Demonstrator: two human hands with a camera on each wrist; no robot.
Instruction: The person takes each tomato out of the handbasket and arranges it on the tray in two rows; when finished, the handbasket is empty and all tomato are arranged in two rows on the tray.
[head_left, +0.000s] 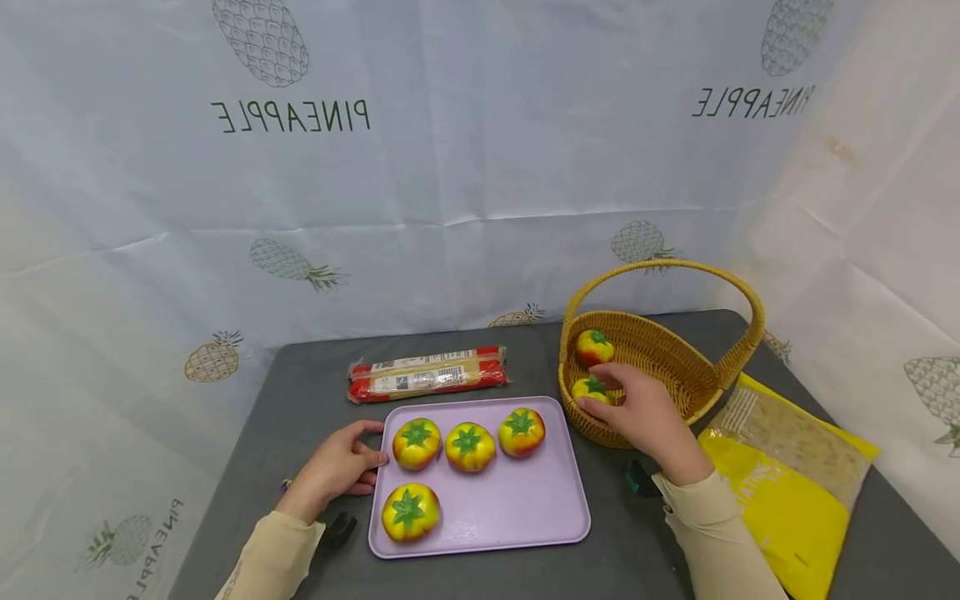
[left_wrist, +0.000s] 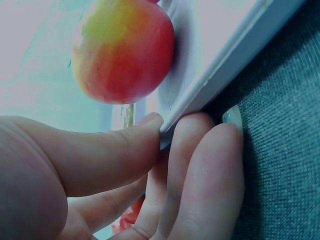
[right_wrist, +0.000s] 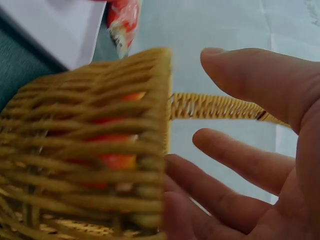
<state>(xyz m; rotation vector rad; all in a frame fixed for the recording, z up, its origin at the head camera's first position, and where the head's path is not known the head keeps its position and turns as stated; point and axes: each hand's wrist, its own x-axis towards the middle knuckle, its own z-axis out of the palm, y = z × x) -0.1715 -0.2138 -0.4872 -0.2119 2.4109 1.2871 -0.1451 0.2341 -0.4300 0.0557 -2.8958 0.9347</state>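
My left hand (head_left: 339, 463) pinches the left rim of a lilac tray (head_left: 517, 508). In the left wrist view the thumb (left_wrist: 135, 145) lies on the rim, with fingers against its outer side and underside. Several yellow-red toy tomatoes (head_left: 470, 447) with green star-shaped tops sit on the tray. My right hand (head_left: 647, 414) is over the near-left rim of a wicker basket (head_left: 667, 375), beside a tomato (head_left: 588, 390) inside it. Its thumb and fingers are spread apart in the right wrist view, with nothing between them. Another tomato (head_left: 595, 347) lies farther back in the basket.
A red-and-clear packet (head_left: 427, 373) with white labels lies behind the tray. To the right of the basket is a yellow bag (head_left: 787, 492) with a see-through section. The basket's tall handle (head_left: 663, 265) arches over it. A pineapple-print cloth (head_left: 465, 167) hangs behind the grey table.
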